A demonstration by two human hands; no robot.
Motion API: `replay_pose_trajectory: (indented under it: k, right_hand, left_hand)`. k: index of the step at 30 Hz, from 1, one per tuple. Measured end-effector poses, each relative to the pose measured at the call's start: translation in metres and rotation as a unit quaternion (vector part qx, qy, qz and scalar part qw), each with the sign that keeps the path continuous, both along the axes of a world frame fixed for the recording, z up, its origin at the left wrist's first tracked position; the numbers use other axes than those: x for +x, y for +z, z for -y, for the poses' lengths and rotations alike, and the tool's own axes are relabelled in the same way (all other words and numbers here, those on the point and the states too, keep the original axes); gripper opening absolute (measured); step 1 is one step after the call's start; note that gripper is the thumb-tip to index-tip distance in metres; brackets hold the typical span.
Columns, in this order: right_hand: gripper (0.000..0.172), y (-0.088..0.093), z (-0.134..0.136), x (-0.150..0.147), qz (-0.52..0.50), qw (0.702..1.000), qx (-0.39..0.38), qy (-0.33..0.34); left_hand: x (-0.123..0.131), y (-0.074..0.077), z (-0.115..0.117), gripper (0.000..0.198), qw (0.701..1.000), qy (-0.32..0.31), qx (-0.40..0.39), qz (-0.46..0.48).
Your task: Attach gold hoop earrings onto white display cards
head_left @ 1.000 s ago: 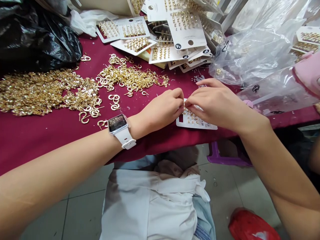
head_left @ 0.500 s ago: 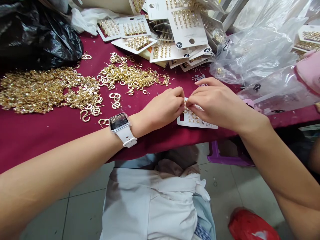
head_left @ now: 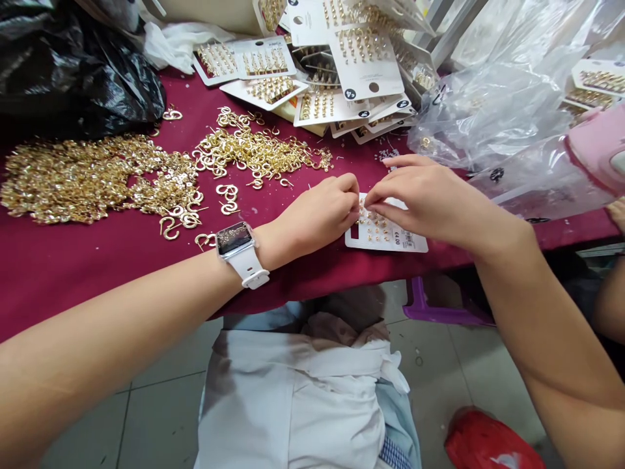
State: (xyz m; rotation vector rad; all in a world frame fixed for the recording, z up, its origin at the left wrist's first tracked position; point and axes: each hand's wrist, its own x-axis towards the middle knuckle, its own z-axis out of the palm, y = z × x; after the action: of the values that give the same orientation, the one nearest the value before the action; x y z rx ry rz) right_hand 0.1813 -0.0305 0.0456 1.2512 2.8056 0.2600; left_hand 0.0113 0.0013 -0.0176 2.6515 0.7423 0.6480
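A white earring card [head_left: 410, 238] with rows of small gold earrings lies near the front edge of the dark red cloth. My left hand [head_left: 325, 215], with a white-strapped watch at the wrist, is closed at the card's upper left; what its fingertips pinch is hidden. Over the card's top, my right hand [head_left: 415, 195] has thumb and index finger brought together near the left fingertips, its other fingers stretched out. Whatever sits between those tips is too small to name. Behind my left hand lies a pile of gold hoop earrings [head_left: 254, 153].
A larger heap of gold pieces [head_left: 73, 179] lies at left before a black plastic bag [head_left: 68, 71]. Filled earring cards [head_left: 368, 71] are stacked at the back. Clear plastic bags [head_left: 478, 111] and a pink object [head_left: 596, 150] stand at right. Another person's arm [head_left: 610, 299] shows at the right edge.
My right thumb and index finger have shifted slightly, uncovering more of the card's printed right side. My left hand stays nearly in place. The pink object at right has shifted a little.
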Motion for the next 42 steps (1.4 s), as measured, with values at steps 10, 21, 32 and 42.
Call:
replay_pose_trajectory:
  k: [10, 21, 32, 42]
  right_hand:
    - [0.023, -0.0029, -0.0017, 0.0003, 0.032, 0.999, -0.017, -0.011]
    - [0.026, -0.0020, -0.0022, 0.0010, 0.034, 0.999, -0.003, 0.004]
    - [0.026, 0.0002, -0.0056, -0.0001, 0.035, 0.999, -0.035, -0.005]
    - [0.025, 0.0002, -0.0064, 0.0011, 0.012, 0.999, -0.041, 0.015]
  left_hand:
    - [-0.0011, -0.0007, -0.0017, 0.012, 0.998, 0.007, -0.043, 0.047]
    - [-0.0008, -0.0022, -0.0024, 0.012, 0.997, 0.001, -0.045, 0.059]
    - [-0.0005, -0.0006, -0.0016, 0.014, 0.998, 0.001, -0.030, 0.052]
    - [-0.0003, -0.0017, -0.0024, 0.014, 0.998, 0.000, -0.012, 0.056]
